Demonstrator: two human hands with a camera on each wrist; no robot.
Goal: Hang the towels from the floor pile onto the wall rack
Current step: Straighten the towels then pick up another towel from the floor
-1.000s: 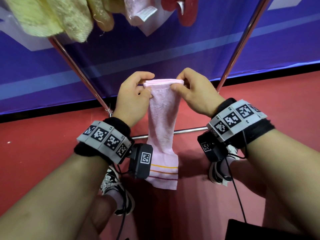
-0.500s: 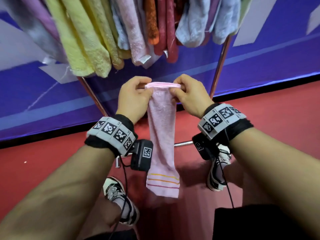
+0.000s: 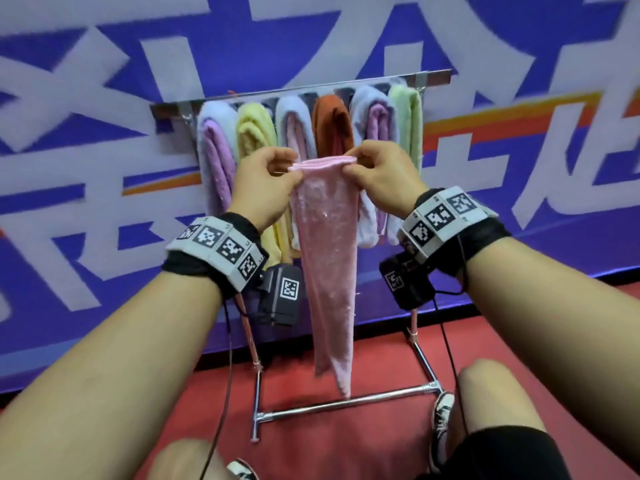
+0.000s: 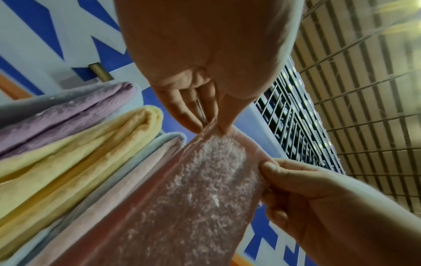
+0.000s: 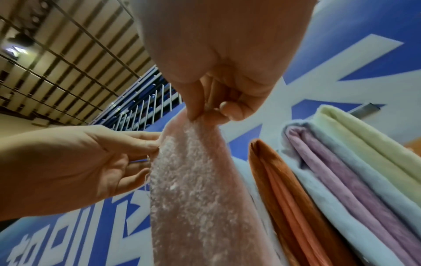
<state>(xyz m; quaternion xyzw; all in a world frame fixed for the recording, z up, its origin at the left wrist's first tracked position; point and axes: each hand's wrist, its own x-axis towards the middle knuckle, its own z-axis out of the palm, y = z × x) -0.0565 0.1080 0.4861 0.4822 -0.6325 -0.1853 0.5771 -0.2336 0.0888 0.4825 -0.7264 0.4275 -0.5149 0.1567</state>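
progress: we count six towel bundles already draped over the wall rack (image 3: 304,90), side by side from lilac on the left to pale green on the right. One more, the pink towel (image 3: 325,244), is in our hands, not yet on the bar.
remaining: drape the pink towel over the rack. The floor pile is not in view, so we can't tell how many more are left.
left hand (image 3: 265,181): pinches the pink towel's top-left corner between thumb and fingertips; left wrist view confirms the pinch.
right hand (image 3: 381,176): pinches the top-right corner the same way, fingers curled round the hem.
towel position: held in front of the rack, below its bar, overlapping the middle bundles (the white-pink and the rust-orange one); whether it touches them we can't tell.
towel axis: long axis vertical. Short top hem runs level between our hands, roughly parallel to the rack's bar.
towel pointing: free end hangs straight down, narrowing to a tip above the floor crossbar (image 3: 346,403) of the rack's stand.
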